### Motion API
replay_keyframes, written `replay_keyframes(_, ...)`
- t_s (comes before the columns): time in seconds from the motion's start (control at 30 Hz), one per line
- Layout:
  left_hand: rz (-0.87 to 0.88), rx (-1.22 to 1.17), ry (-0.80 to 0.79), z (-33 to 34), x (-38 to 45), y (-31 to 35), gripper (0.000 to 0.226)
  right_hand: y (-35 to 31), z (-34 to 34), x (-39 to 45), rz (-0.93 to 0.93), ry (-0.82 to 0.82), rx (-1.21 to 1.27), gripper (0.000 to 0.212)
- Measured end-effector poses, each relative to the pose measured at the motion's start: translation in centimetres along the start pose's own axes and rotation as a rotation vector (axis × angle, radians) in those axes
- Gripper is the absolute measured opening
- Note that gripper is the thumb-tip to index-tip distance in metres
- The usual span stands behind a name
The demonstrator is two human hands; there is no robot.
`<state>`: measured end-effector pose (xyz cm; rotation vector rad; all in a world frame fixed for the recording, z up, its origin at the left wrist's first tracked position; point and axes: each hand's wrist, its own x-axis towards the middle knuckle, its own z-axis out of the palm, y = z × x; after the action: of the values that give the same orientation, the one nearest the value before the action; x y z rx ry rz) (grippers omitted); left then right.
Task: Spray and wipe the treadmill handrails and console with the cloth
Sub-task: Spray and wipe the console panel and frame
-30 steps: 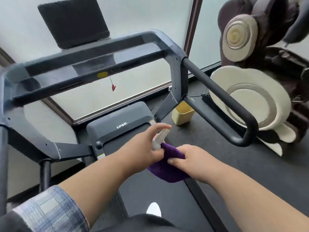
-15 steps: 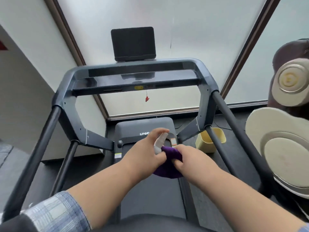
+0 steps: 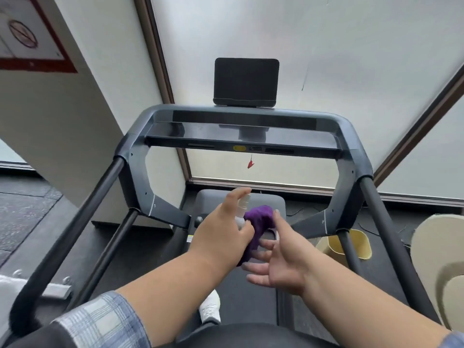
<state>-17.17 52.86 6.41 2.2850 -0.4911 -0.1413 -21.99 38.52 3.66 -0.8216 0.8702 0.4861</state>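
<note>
The left hand (image 3: 221,234) has its grip clamped on a small white spray bottle (image 3: 241,209), forefinger raised over the nozzle, with the purple cloth (image 3: 258,222) bunched against it, likely so the mist lands on the fabric. The right hand (image 3: 278,262) is spread apart, its thumb touching the cloth. Farther off, the console (image 3: 241,133) and both handrails (image 3: 75,237) await wiping.

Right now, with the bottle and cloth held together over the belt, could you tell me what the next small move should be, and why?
Probably close the right hand on the purple cloth. That hand is open, fingers spread beside the cloth, while the left hand holds the spray bottle with the cloth draped against it. The handrails and console remain beyond both hands.
</note>
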Motion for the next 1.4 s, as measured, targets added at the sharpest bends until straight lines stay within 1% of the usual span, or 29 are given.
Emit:
replay_keyframes(0.03, 0.011, 0.001, -0.008, 0.1, 0.7, -0.3, 0.062, -0.4, 0.6, 1.2, 0.011, -0.040, 0.078, 0.081)
replay_keyframes(0.07, 0.021, 0.000, -0.023, 0.1, 1.6, -0.6, 0.064, -1.1, 1.3, 2.3, 0.004, -0.042, 0.137, 0.077)
replay_keyframes(0.13, 0.047, -0.016, -0.061, 0.1, 3.5, -1.6, 0.068, -3.0, 3.2, 4.3, -0.024, -0.035, 0.265, 0.060)
replay_keyframes(0.2, 0.077, -0.028, -0.111, -0.2, 5.8, -2.9, 0.070, -5.5, 5.3, 6.4, -0.029, -0.027, 0.340, 0.040)
replay_keyframes(0.23, 0.090, -0.031, -0.131, -0.5, 7.2, -3.6, 0.069, -6.8, 6.4, 7.4, -0.036, -0.018, 0.338, 0.038)
replay_keyframes(0.3, 0.108, -0.030, -0.166, -1.3, 10.2, -5.1, 0.068, -9.0, 8.4, 9.5, -0.047, 0.011, 0.318, 0.043)
replay_keyframes(0.37, 0.138, -0.007, -0.209, -2.2, 13.5, -6.6, 0.067, -11.0, 10.1, 11.5, -0.079, 0.034, 0.340, 0.032)
replay_keyframes(0.47, 0.187, 0.008, -0.280, -3.4, 18.3, -8.4, 0.067, -13.7, 11.9, 14.1, -0.152, 0.100, 0.346, 0.024)
replay_keyframes(0.53, 0.224, -0.024, -0.306, -3.7, 20.8, -9.2, 0.066, -15.2, 12.5, 15.4, -0.172, 0.135, 0.355, 0.017)
replay_keyframes(0.63, 0.260, -0.109, -0.333, -3.7, 23.3, -10.0, 0.061, -17.3, 12.8, 16.7, -0.203, 0.184, 0.412, 0.020)
replay_keyframes(0.7, 0.293, -0.182, -0.315, -4.0, 24.6, -10.5, 0.060, -18.4, 12.7, 17.1, -0.228, 0.196, 0.447, 0.021)
replay_keyframes(0.73, 0.302, -0.218, -0.276, -4.3, 25.5, -10.8, 0.060, -19.1, 12.6, 17.3, -0.238, 0.189, 0.457, 0.023)
replay_keyframes(0.8, 0.288, -0.250, -0.166, -4.5, 28.0, -11.5, 0.061, -20.2, 12.4, 17.4, -0.248, 0.159, 0.473, 0.035)
replay_keyframes(0.87, 0.243, -0.229, -0.116, -4.7, 30.7, -11.9, 0.063, -21.4, 12.1, 17.7, -0.273, 0.145, 0.484, 0.042)
replay_keyframes(0.97, 0.169, -0.192, -0.142, -4.3, 33.3, -12.1, 0.058, -23.6, 10.9, 18.0, -0.410, 0.151, 0.479, 0.043)
replay_keyframes(1.03, 0.136, -0.180, -0.161, -3.8, 34.1, -11.8, 0.056, -25.3, 9.7, 18.0, -0.595, 0.153, 0.418, 0.042)
replay_keyframes(1.07, 0.123, -0.169, -0.170, -3.5, 34.5, -11.7, 0.056, -26.2, 9.2, 18.0, -0.711, 0.171, 0.343, 0.040)
replay_keyframes(1.1, 0.109, -0.158, -0.174, -3.2, 35.0, -11.4, 0.056, -27.3, 8.6, 18.0, -0.819, 0.230, 0.205, 0.038)
replay_keyframes(1.17, 0.072, -0.152, -0.175, -2.5, 36.2, -10.8, 0.057, -30.0, 7.1, 18.4, -1.044, 0.424, -0.242, 0.034)
replay_keyframes(1.2, 0.057, -0.152, -0.169, -2.1, 36.8, -10.5, 0.058, -31.5, 6.3, 19.0, -1.174, 0.456, -0.504, 0.039)
replay_keyframes(1.23, 0.050, -0.146, -0.158, -1.7, 37.4, -10.2, 0.059, -32.9, 5.5, 20.1, -1.256, 0.430, -0.791, 0.047)
replay_keyframes(1.27, 0.041, -0.134, -0.148, -1.4, 37.9, -9.9, 0.060, -34.1, 4.7, 21.5, -1.226, 0.379, -1.102, 0.055)
replay_keyframes(1.33, 0.011, -0.095, -0.122, -0.7, 38.8, -9.4, 0.060, -35.3, 3.5, 24.2, -0.958, 0.307, -1.719, 0.068)
replay_keyframes(1.37, -0.009, -0.075, -0.104, -0.4, 39.2, -9.2, 0.060, -35.4, 3.0, 25.3, -0.816, 0.262, -1.957, 0.073)
replay_keyframes(1.4, -0.033, -0.060, -0.090, -0.2, 39.5, -9.1, 0.061, -35.2, 2.4, 26.2, -0.737, 0.206, -2.095, 0.077)
